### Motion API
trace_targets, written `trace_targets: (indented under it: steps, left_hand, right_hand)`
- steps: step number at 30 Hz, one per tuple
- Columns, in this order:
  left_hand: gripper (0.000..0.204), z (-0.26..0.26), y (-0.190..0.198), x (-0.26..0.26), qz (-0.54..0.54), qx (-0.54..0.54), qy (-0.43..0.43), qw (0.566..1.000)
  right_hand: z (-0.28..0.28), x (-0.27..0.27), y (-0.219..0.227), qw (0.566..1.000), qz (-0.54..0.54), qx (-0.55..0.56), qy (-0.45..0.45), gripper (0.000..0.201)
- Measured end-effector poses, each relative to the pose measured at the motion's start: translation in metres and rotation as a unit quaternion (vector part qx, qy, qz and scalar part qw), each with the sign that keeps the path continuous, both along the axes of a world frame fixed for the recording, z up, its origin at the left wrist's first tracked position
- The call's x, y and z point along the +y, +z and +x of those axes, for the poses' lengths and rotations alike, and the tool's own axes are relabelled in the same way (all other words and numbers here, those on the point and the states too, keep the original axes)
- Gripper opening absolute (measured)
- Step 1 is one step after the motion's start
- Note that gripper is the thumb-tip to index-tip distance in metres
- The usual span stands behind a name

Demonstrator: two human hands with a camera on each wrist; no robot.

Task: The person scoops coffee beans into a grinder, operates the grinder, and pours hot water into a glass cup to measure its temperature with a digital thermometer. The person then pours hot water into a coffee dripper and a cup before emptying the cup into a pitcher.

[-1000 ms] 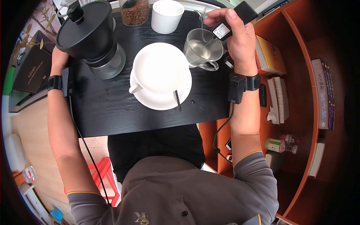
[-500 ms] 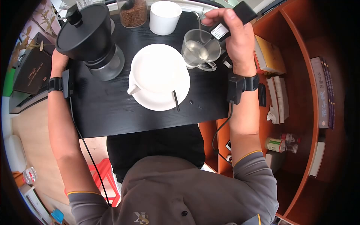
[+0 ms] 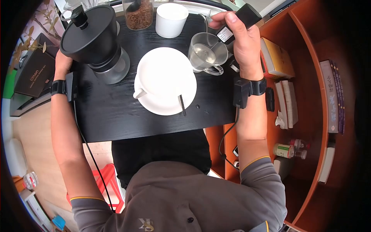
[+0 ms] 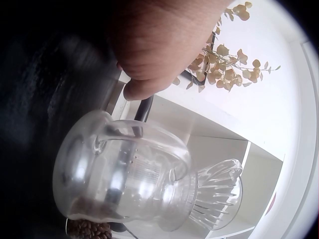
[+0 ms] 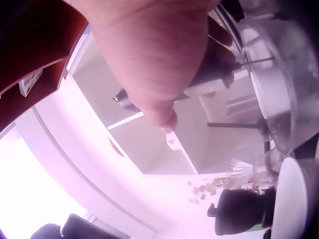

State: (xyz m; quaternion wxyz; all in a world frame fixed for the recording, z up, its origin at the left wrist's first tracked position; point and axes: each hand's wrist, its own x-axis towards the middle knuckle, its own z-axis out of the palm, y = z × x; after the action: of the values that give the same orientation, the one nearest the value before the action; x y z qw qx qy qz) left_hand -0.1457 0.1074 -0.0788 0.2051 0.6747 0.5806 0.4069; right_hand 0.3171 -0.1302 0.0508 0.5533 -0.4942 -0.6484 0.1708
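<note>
My right hand (image 3: 246, 46) grips a black handheld stirrer (image 3: 248, 14) with a white label. Its thin metal rod reaches down into a glass mug (image 3: 197, 60) holding clear liquid; the right wrist view shows the rod inside the mug (image 5: 291, 107) too. At the table's left side, my left hand (image 3: 63, 63) is partly hidden by the black coffee grinder (image 3: 89, 33). In the left wrist view that hand (image 4: 159, 42) is above a glass pot (image 4: 119, 172), and most of its fingers are out of sight. A white cup on a saucer (image 3: 187, 98) stands between the hands.
Behind the saucer are a white cup (image 3: 171, 23) and a jar of coffee beans (image 3: 139, 17). A black spoon handle (image 3: 182, 105) lies over the saucer's front. A shelf with books (image 3: 278, 58) borders the right side, and a dark box (image 3: 34, 73) is at the left.
My right hand and the stirrer have shifted slightly, with the rod still in the glass mug. The head view has moved a little; my left hand stays by the table's left side.
</note>
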Motion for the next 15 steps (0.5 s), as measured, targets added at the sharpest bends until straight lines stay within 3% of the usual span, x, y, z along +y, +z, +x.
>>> trace_targets:
  steps: [1, 3, 8, 11, 15]
  left_hand:
    - [0.048, -0.0001, 0.0011, 0.0011, 0.0, 0.0, -0.001, 1.0]
    - [0.048, -0.0013, 0.0016, 0.0017, -0.019, 0.021, 0.017, 0.999]
    - [0.048, 0.0026, 0.007, -0.0065, -0.02, 0.022, 0.009, 1.0]
    - [0.047, 0.0022, 0.0084, -0.004, 0.003, 0.04, 0.008, 0.999]
    - [0.047, -0.0026, 0.0016, 0.0004, -0.018, 0.03, 0.018, 0.999]
  right_hand:
    - [0.0007, 0.0003, 0.0004, 1.0, 0.0, 0.0, -0.001, 0.047]
    - [0.0022, -0.0007, 0.0001, 0.991, -0.019, 0.113, 0.064, 0.046]
    - [0.0019, -0.0006, 0.0007, 1.0, 0.015, 0.001, 0.017, 0.051]
    - [-0.0006, -0.0018, -0.0004, 0.993, 0.001, 0.097, 0.064, 0.049]
    - [0.0028, -0.0012, 0.0018, 1.0, 0.007, 0.021, 0.006, 0.05]
